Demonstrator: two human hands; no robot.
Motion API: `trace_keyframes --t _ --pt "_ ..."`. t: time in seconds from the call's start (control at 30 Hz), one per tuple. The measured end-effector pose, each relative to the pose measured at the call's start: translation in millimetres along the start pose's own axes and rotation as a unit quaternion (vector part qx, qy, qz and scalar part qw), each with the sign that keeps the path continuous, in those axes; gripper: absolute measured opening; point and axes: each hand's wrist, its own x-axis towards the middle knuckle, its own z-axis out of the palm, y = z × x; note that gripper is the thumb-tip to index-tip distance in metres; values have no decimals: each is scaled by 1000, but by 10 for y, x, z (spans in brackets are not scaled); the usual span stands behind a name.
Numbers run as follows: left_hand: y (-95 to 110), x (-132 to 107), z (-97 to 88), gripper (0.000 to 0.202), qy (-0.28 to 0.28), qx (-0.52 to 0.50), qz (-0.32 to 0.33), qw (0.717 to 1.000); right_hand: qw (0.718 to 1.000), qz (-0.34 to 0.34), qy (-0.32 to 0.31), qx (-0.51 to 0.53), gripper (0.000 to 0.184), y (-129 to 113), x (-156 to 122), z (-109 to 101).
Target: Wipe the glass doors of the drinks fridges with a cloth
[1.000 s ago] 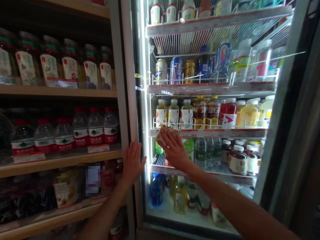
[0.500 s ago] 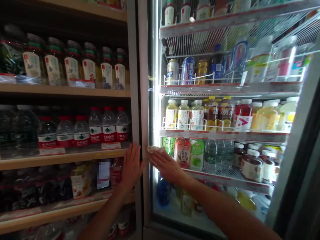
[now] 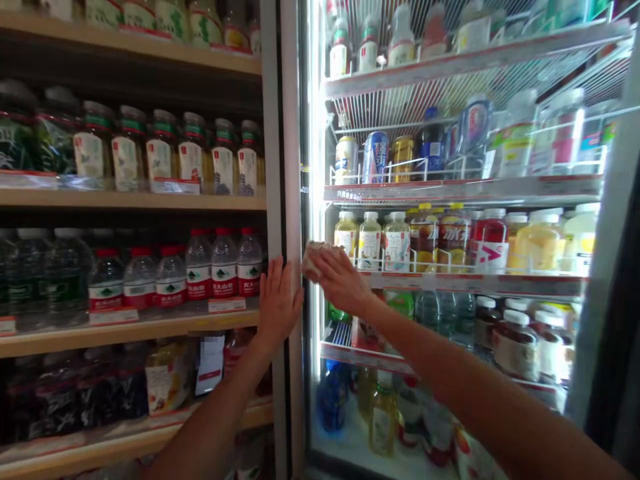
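My right hand (image 3: 345, 277) presses a crumpled, light-coloured cloth (image 3: 316, 259) against the left side of the glass fridge door (image 3: 311, 193), close to its frame. The fingers lie over the cloth, and part of it is hidden beneath them. Further left, my left hand (image 3: 278, 303) rests with fingers stretched out on the grey frame (image 3: 290, 220) between the shelves and the fridge. Nothing shows in the left hand. Behind the glass, beyond my right hand, stand bottles of tea drink (image 3: 370, 240).
On the left, wooden shelves (image 3: 150, 327) carry several red-capped water bottles (image 3: 199, 267) and brown-capped bottles (image 3: 160, 152). A phone-like screen (image 3: 210, 367) stands on a lower shelf near my left forearm. Cans (image 3: 375, 158) and jars (image 3: 515, 343) fill the lit fridge racks.
My right hand has moved up along the door's edge with the cloth. My left hand has shifted slightly up and right on the frame. The camera view has tilted up.
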Motion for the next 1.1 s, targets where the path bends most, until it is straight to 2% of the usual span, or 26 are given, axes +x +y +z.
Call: trace_keyframes --t 0.1,0.2,0.27,0.33,0.4,0.43,0.47,0.53,0.57,0.63,0.7,0.73,0.8,0.87,0.9,0.93,0.97,1.0,1.07,1.1 --pt "113 144 27 58 35 -61 10 998 994 102 39 -13 54 229 254 -126" --pt "307 353 142 55 26 -172 21 985 995 94 34 -12 47 264 297 -154" --pt "433 501 262 55 -1 -225 3 974 998 64 15 -15 40 196 132 -155" --pt "539 641 390 54 0 -221 -41 975 999 26 1 -25 37 177 -133 -221" --pt "650 758 502 53 23 -170 -72 982 999 -1 2 -48 42 306 -433 -396" --pt "718 802 551 52 32 -141 -67 987 998 3 7 -67 46 437 -583 -522" --pt "799 832 596 52 39 -114 -50 992 995 29 19 -93 50 606 -730 -669" --pt "993 848 678 51 38 -73 12 997 977 130 43 -164 52 1016 -1010 -985" --pt "1094 836 714 50 31 -60 56 996 961 179 65 -200 50 1225 -1142 -1138" --pt "1249 807 762 50 7 -47 157 986 934 232 109 -247 48 1576 -1385 -1399" --pt "1252 836 757 50 -14 -42 239 970 916 277 124 -263 48 1775 -1584 -1573" --pt "1181 892 730 49 -14 -38 249 968 908 302 124 -262 49 1817 -1662 -1623" --pt "929 1087 643 47 22 -27 181 983 894 348 124 -253 50 1822 -1773 -1659" --pt "690 1324 565 49 99 -18 16 995 886 366 133 -253 51 1794 -1832 -1634" --pt "646 1418 549 51 125 -22 -53 991 886 361 134 -257 51 1786 -1849 -1611" --pt "678 1478 557 52 134 -30 -82 987 888 351 136 -264 51 1786 -1862 -1587" --pt "792 1498 587 52 131 -39 -78 988 891 338 140 -270 51 1794 -1873 -1567" --pt "977 1479 637 51 114 -49 -41 991 894 324 144 -273 51 1806 -1883 -1552" --pt "1444 1375 760 47 62 -62 98 991 900 305 149 -273 52 1831 -1900 -1542" --pt "1655 1323 813 46 35 -68 180 981 901 302 149 -273 53 1839 -1906 -1546"
